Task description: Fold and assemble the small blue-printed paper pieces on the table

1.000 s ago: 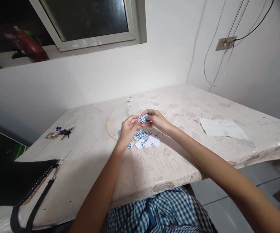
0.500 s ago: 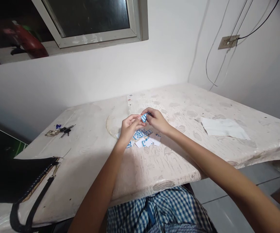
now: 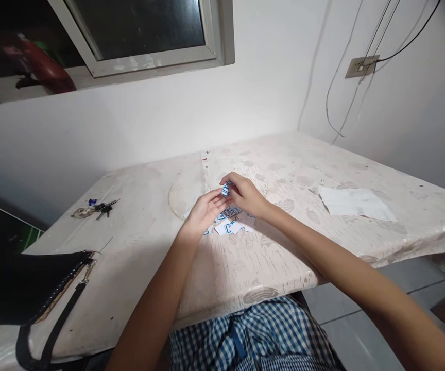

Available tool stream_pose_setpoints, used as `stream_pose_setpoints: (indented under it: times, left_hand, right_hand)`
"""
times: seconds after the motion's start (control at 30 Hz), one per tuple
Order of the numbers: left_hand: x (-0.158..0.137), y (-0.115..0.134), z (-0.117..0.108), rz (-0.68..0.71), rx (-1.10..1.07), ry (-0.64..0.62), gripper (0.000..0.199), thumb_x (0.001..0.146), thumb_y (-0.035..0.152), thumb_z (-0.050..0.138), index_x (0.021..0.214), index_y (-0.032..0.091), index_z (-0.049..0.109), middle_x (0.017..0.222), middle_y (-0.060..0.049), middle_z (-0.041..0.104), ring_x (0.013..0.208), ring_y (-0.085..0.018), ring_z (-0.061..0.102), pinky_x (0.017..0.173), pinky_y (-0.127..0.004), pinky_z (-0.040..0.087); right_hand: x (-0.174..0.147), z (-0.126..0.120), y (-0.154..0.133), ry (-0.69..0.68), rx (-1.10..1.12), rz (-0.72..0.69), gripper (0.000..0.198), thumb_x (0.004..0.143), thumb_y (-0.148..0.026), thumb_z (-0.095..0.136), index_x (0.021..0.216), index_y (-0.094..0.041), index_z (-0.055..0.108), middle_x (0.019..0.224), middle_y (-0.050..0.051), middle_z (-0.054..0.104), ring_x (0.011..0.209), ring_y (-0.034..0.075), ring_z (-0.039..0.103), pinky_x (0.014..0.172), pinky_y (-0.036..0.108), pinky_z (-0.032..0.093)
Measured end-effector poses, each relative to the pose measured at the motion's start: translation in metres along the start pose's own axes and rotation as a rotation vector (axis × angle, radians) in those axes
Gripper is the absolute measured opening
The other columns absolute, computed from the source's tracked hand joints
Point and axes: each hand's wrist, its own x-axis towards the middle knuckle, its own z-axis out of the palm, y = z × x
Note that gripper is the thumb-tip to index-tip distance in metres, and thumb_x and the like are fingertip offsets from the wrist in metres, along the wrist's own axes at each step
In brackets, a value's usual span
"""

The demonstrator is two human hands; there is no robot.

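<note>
A small white paper piece with blue printed lines (image 3: 226,189) is pinched in the fingers of my right hand (image 3: 249,197). My left hand (image 3: 207,208) lies palm up just left of it and below, fingers stretched out; whether its fingertips touch the piece I cannot tell. Beneath both hands, a loose pile of white cut paper pieces with blue markings (image 3: 235,225) lies on the table. Some pieces show a blank face, and part of the pile is hidden by my left hand.
The table (image 3: 284,247) has a pale patterned cover. A white cloth or paper sheet (image 3: 356,203) lies to the right. Keys (image 3: 104,207) sit on the left, near a black bag (image 3: 33,288) with a strap. Cables hang from a wall socket (image 3: 361,67).
My left hand has loosened from the paper piece and turned its palm up, moving slightly down. The piece has shifted a little left and tilted in my right hand.
</note>
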Motion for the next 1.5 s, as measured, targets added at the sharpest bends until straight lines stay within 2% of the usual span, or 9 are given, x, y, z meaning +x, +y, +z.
stream_pose_setpoints:
  times: [0.2, 0.33, 0.6, 0.73, 0.93, 1.07, 1.23, 1.33, 1.5]
  left_hand:
    - [-0.002, 0.0, 0.002, -0.029, 0.047, -0.05, 0.014, 0.079, 0.024, 0.056, 0.088, 0.015, 0.06, 0.089, -0.012, 0.067, 0.094, -0.023, 0.064, 0.087, -0.038, 0.051]
    - [-0.002, 0.0, 0.001, -0.063, 0.063, -0.042, 0.012, 0.079, 0.023, 0.057, 0.088, 0.015, 0.059, 0.088, -0.011, 0.067, 0.093, -0.022, 0.064, 0.088, -0.037, 0.051]
    - [-0.002, 0.004, 0.0, -0.106, -0.047, -0.038, 0.01, 0.079, 0.021, 0.057, 0.086, 0.015, 0.059, 0.086, -0.009, 0.065, 0.09, -0.017, 0.063, 0.091, -0.032, 0.05]
    - [-0.001, 0.003, -0.001, -0.075, -0.044, -0.013, 0.01, 0.079, 0.021, 0.058, 0.086, 0.014, 0.059, 0.086, -0.008, 0.065, 0.089, -0.016, 0.063, 0.091, -0.032, 0.05]
    - [-0.001, 0.004, -0.004, -0.049, -0.004, 0.013, 0.01, 0.077, 0.022, 0.061, 0.083, 0.016, 0.058, 0.077, -0.006, 0.064, 0.084, -0.016, 0.064, 0.09, -0.034, 0.051]
    - [-0.005, 0.005, 0.0, -0.024, 0.095, -0.004, 0.013, 0.078, 0.027, 0.06, 0.083, 0.015, 0.059, 0.078, -0.008, 0.066, 0.081, -0.019, 0.066, 0.085, -0.037, 0.053]
    - [-0.008, 0.003, 0.006, 0.116, 0.376, 0.039, 0.017, 0.072, 0.022, 0.066, 0.084, 0.014, 0.056, 0.069, -0.005, 0.066, 0.068, -0.018, 0.067, 0.076, -0.038, 0.055]
    - [-0.007, 0.001, 0.007, 0.157, 0.366, 0.074, 0.014, 0.073, 0.018, 0.064, 0.082, 0.014, 0.054, 0.066, -0.004, 0.065, 0.067, -0.017, 0.068, 0.078, -0.037, 0.054]
    - [-0.006, -0.001, 0.006, 0.178, 0.317, 0.029, 0.016, 0.075, 0.021, 0.064, 0.086, 0.014, 0.054, 0.072, -0.006, 0.067, 0.074, -0.018, 0.068, 0.083, -0.039, 0.052]
  right_hand:
    - [0.0, -0.002, -0.001, -0.008, 0.021, 0.014, 0.032, 0.07, -0.004, 0.034, 0.094, -0.018, 0.05, 0.077, 0.001, 0.052, 0.067, 0.014, 0.046, 0.065, 0.026, 0.034]
    - [0.0, -0.002, 0.0, -0.05, 0.061, 0.048, 0.032, 0.072, -0.006, 0.036, 0.098, -0.019, 0.05, 0.069, -0.002, 0.048, 0.061, 0.012, 0.044, 0.062, 0.026, 0.034]
    - [0.001, 0.0, 0.005, -0.042, 0.275, 0.143, 0.03, 0.079, -0.013, 0.041, 0.107, -0.021, 0.046, 0.075, -0.002, 0.049, 0.058, 0.01, 0.046, 0.06, 0.026, 0.035]
    - [0.003, 0.001, 0.003, -0.032, 0.366, 0.173, 0.029, 0.077, -0.014, 0.046, 0.105, -0.02, 0.046, 0.074, -0.003, 0.048, 0.059, 0.01, 0.048, 0.059, 0.025, 0.038]
    - [0.007, 0.001, 0.0, 0.005, 0.673, 0.364, 0.036, 0.067, -0.017, 0.058, 0.1, -0.019, 0.044, 0.068, -0.005, 0.05, 0.058, 0.012, 0.055, 0.053, 0.024, 0.04]
    - [0.008, -0.003, 0.002, 0.034, 0.61, 0.381, 0.037, 0.065, -0.015, 0.059, 0.099, -0.018, 0.046, 0.062, -0.007, 0.048, 0.054, 0.011, 0.053, 0.053, 0.025, 0.039]
    - [0.008, -0.005, 0.01, 0.059, 0.437, 0.313, 0.038, 0.064, -0.013, 0.058, 0.1, -0.017, 0.048, 0.059, -0.009, 0.044, 0.049, 0.008, 0.041, 0.051, 0.024, 0.034]
    - [0.009, -0.005, 0.009, 0.037, 0.544, 0.386, 0.042, 0.063, -0.015, 0.06, 0.102, -0.018, 0.046, 0.061, -0.008, 0.047, 0.049, 0.008, 0.045, 0.05, 0.024, 0.035]
    - [0.01, -0.008, 0.005, 0.068, 0.696, 0.498, 0.042, 0.061, -0.013, 0.06, 0.101, -0.016, 0.046, 0.063, -0.006, 0.051, 0.051, 0.009, 0.049, 0.049, 0.025, 0.035]
